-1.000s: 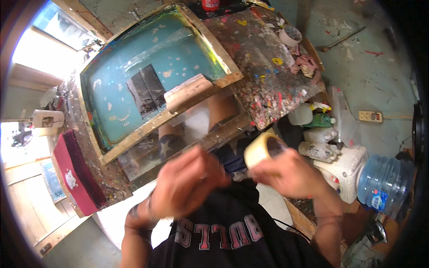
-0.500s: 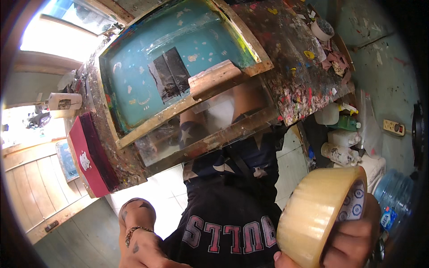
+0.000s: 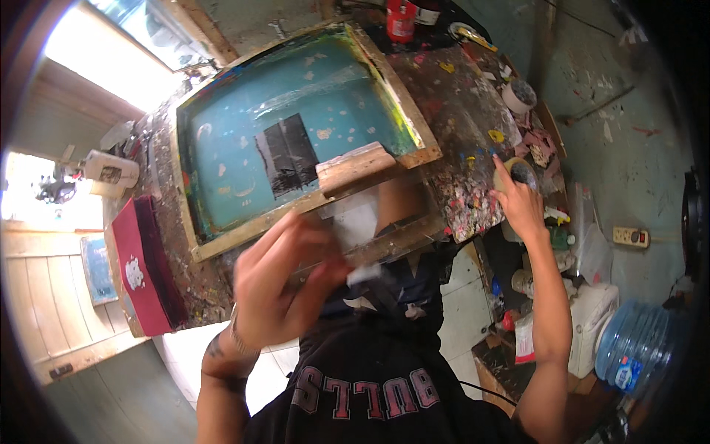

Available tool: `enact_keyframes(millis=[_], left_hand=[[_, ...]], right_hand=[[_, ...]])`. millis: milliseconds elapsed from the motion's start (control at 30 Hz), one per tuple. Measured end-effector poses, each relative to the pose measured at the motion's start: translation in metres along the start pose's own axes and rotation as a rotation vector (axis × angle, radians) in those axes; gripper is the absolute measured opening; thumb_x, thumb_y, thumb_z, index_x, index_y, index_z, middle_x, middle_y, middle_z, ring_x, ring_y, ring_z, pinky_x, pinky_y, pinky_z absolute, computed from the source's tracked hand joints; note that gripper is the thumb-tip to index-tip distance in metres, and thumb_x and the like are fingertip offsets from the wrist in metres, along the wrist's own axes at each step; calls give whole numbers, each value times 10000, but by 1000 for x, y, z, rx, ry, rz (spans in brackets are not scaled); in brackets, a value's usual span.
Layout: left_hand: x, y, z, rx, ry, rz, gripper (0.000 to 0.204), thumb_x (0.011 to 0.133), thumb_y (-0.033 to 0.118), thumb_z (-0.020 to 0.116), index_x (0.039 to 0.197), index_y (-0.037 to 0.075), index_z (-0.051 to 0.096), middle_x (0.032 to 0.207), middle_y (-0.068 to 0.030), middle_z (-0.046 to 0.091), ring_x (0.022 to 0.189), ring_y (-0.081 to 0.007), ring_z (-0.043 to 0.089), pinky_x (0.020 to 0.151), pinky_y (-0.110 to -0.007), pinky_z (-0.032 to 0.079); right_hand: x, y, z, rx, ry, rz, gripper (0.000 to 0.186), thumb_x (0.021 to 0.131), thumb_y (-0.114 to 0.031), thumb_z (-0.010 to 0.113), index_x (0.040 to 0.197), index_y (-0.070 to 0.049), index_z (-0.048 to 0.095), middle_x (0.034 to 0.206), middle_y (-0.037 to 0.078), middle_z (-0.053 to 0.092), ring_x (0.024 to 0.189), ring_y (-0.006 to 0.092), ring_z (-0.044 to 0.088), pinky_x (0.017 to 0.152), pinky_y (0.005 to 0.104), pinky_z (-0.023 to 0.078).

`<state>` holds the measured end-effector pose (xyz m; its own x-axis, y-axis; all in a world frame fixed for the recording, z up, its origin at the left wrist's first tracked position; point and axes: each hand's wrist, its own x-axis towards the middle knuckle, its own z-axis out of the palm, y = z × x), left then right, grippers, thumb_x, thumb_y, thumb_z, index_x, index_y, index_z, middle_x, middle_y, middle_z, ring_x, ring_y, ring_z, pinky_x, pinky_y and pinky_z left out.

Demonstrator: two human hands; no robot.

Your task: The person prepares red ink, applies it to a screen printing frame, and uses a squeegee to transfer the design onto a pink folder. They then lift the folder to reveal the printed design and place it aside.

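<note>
Tape roll (image 3: 524, 174) shifted from close up at lower right, now out at the right edge of the table (image 3: 457, 111); left grip (image 3: 285, 277) risen from the lower border to near the wooden frame (image 3: 248, 230). Key relation: roll lies at the right grip's (image 3: 523, 211) fingertips, just beyond the palm; right side clearly nearer, left grip well apart. Ring-shaped, so no long axis; core opening looks turned up and rightward. Right fingers spread against it; cannot tell if grasping or released, nor if roll rests or is held up. Left fingers curled, blurred, pale scrap (image 3: 364, 274) by the tips, hold uncertain. Roll: yellowish rim, greyish core, partly covered by fingers, pink cloth (image 3: 538, 144) just beyond
</note>
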<state>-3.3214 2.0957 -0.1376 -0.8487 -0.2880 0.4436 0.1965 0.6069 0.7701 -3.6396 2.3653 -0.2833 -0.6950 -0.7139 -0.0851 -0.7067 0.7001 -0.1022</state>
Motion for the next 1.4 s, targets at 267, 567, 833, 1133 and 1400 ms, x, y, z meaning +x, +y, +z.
enact_keyframes(millis=[267,567,833,1133,1400], left_hand=[[4,-57,30,-1,53,-206,111,900,-17,723,945,-17,622,885,-133,654,769,-261,649,692,-337,504],[-3,-52,44,57,2,-80,132,882,-9,743,963,0,639,945,-128,653,828,-268,668,683,-364,526],[-18,-69,22,79,133,-143,147,891,-17,711,991,-3,605,963,-129,611,824,-299,639,731,-384,529],[-21,-54,27,305,-170,-84,218,924,94,689,1112,14,612,1034,-147,596,963,-358,631,854,-443,518],[-14,-70,32,274,50,-119,509,856,117,768,1314,15,570,1229,-191,578,1084,-386,615,944,-430,521]], right_hand=[[-29,-65,-48,631,190,-27,1021,859,-437,817,1610,-26,261,1343,245,638,1235,356,620,1036,471,491],[-32,-188,-57,1207,197,-364,60,893,-15,775,929,29,756,911,107,766,849,152,725,765,279,566],[-25,-201,-46,1247,405,-217,240,867,-81,807,1085,-15,730,1035,137,756,987,234,728,858,336,558],[-12,-212,-33,1006,188,-562,93,835,6,755,926,-6,736,898,126,743,836,330,708,751,408,549],[-9,-196,-29,866,416,-404,70,846,13,755,908,-11,732,854,137,726,796,313,704,692,391,547]])
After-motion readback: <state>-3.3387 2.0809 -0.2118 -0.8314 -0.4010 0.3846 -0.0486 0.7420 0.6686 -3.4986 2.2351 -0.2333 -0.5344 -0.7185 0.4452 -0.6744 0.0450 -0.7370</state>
